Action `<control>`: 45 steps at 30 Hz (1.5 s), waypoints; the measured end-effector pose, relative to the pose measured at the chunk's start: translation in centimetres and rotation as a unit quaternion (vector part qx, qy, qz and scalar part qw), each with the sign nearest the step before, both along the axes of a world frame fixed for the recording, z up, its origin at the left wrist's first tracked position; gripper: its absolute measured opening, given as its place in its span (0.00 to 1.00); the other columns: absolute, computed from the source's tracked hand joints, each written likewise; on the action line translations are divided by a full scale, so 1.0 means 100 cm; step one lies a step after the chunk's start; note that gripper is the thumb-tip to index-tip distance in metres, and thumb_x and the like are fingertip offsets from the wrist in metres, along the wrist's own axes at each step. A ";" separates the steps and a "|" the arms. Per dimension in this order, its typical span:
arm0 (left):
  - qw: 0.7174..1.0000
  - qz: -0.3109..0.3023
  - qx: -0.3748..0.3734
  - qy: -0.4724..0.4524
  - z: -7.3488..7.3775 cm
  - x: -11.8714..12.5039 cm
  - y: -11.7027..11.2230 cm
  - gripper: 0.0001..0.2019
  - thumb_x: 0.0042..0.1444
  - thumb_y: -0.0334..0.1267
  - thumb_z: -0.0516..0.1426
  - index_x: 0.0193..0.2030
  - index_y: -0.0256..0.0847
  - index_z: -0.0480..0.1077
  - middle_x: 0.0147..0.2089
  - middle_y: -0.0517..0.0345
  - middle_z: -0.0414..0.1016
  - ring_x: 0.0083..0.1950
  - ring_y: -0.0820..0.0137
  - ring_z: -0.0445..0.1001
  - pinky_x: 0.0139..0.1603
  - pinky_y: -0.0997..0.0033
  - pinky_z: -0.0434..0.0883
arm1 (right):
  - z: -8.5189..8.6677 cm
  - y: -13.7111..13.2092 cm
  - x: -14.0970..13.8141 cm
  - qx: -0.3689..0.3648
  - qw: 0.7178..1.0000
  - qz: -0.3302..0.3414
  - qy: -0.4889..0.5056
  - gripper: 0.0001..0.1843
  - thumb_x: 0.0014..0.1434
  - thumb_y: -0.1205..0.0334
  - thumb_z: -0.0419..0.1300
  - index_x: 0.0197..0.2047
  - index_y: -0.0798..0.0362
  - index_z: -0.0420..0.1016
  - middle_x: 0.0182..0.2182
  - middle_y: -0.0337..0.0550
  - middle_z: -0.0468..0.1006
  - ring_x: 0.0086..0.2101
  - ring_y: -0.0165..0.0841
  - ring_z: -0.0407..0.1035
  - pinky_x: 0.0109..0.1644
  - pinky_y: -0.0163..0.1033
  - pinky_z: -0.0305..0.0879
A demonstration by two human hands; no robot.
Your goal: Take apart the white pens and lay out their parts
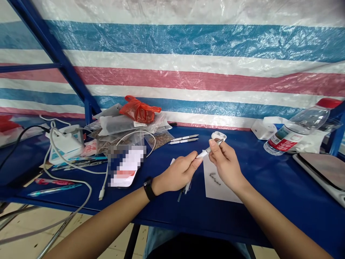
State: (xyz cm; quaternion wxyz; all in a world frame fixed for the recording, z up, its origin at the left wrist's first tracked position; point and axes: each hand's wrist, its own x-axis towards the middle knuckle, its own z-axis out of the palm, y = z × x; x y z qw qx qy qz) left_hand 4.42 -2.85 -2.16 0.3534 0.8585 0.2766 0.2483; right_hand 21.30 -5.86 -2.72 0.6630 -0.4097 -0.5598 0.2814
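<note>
Right hand (225, 163) pinched a slim white plastic pen (208, 150), closed left hand (176, 174) at its end; slipping could drop it.

You are turning a smooth, glossy white plastic pen (206, 152) above a matt paper sheet (215, 181). Beyond that sheet, a crinkled red plastic bag (140, 109) is shining to the left, a clear plastic water bottle (296, 135) is gleaming to the right (and a rough woven plastic tarp (188, 43) is hanging farther back).

Free room: I have bare tabletop (269, 187) right of the paper (219, 181).
Left obstacles: phone (126, 166), white cable (81, 182).
Far-right obstacle: water bottle (296, 133).
</note>
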 end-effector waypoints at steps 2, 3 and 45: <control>0.978 -0.085 -0.174 -0.078 -0.001 0.000 0.001 0.23 0.71 0.60 0.43 0.32 0.44 0.52 0.21 0.70 0.49 0.21 0.76 0.46 0.25 0.72 0.50 | 0.002 -0.001 0.005 0.017 0.998 0.054 -0.016 0.36 0.64 0.28 0.60 0.28 0.53 0.58 0.20 0.33 0.55 0.21 0.23 0.52 0.25 0.32 0.52; 0.957 -0.120 -0.243 -0.105 0.000 0.000 0.002 0.24 0.70 0.62 0.43 0.31 0.44 0.51 0.20 0.71 0.46 0.20 0.77 0.43 0.24 0.73 0.48 | 0.004 -0.002 0.007 0.024 0.997 0.074 -0.024 0.34 0.65 0.30 0.60 0.28 0.53 0.60 0.21 0.34 0.58 0.22 0.24 0.55 0.27 0.32 0.55; 0.998 0.016 -0.003 -0.054 0.008 -0.008 0.006 0.16 0.72 0.51 0.50 0.47 0.40 0.69 0.31 0.65 0.60 0.30 0.74 0.56 0.33 0.72 0.55 | 0.010 -0.001 0.019 -0.049 0.990 0.118 0.057 0.22 0.52 0.53 0.77 0.50 0.44 0.85 0.38 0.41 0.82 0.42 0.35 0.76 0.54 0.45 0.74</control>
